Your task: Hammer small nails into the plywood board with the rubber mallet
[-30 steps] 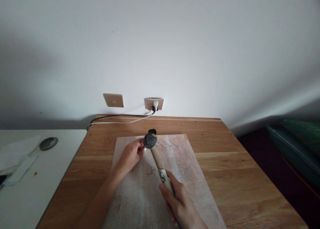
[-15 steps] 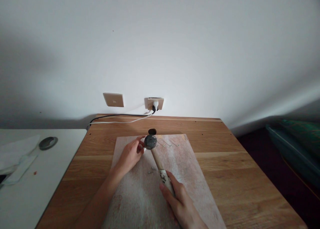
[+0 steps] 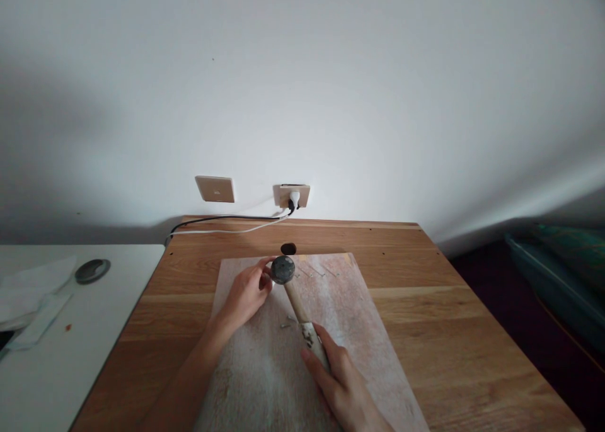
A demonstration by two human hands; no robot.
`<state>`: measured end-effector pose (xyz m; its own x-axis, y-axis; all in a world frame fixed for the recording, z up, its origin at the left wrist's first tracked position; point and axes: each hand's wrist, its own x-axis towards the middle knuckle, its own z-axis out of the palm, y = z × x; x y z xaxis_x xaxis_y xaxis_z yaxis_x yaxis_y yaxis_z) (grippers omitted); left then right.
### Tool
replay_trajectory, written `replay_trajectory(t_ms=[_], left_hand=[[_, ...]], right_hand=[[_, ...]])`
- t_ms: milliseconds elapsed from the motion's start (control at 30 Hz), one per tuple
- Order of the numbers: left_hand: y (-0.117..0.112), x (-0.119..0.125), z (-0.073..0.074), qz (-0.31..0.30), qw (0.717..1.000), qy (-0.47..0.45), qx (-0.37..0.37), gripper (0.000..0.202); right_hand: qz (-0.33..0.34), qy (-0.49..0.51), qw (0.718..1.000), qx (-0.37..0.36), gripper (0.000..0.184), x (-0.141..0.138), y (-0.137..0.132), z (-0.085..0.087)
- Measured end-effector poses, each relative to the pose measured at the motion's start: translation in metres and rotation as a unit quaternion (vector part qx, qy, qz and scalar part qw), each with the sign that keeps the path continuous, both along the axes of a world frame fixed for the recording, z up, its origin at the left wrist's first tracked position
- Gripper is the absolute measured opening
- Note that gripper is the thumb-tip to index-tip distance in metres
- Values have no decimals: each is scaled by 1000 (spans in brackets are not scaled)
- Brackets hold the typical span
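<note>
A pale whitewashed board [image 3: 345,331] lies on a wooden table [image 3: 454,331]. My right hand [image 3: 343,385] is wrapped round the wooden handle of a hammer [image 3: 295,300]; its dark round head sits over the far part of the board. My left hand [image 3: 246,293] rests on the board just left of the hammer head, fingers pinched together at a small nail that is mostly hidden. A few loose nails [image 3: 286,322] lie on the board between my hands, and several more stand along its far edge [image 3: 319,272].
A dark hole [image 3: 288,249] is in the table behind the board. Black and white cables [image 3: 227,224] run along the back edge to a wall socket [image 3: 293,195]. A white desk [image 3: 57,331] with papers and a round grommet stands at left. Dark bedding lies at right.
The hammer head has dropped slightly closer to the board and my left fingertips. Both hands stay in nearly the same places.
</note>
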<state>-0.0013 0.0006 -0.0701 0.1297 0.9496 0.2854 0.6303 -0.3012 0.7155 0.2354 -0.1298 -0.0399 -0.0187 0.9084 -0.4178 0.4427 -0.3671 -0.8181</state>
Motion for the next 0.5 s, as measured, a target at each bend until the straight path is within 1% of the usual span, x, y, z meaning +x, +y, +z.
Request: replay_trajectory(t_ms=[100,267,500], left_hand=[[0,0,-1,-4,1000,-7,-4,59],[0,0,-1,-9,1000,-28,3,57],[0,0,-2,-3,1000,-8,9,55]], right_hand=[[9,-2,1000,-13,81,0,0,-2],[-15,3,1000,-15,81,-2,-3,-2],[-14,0,1000,-15,82,-2,-4,1]])
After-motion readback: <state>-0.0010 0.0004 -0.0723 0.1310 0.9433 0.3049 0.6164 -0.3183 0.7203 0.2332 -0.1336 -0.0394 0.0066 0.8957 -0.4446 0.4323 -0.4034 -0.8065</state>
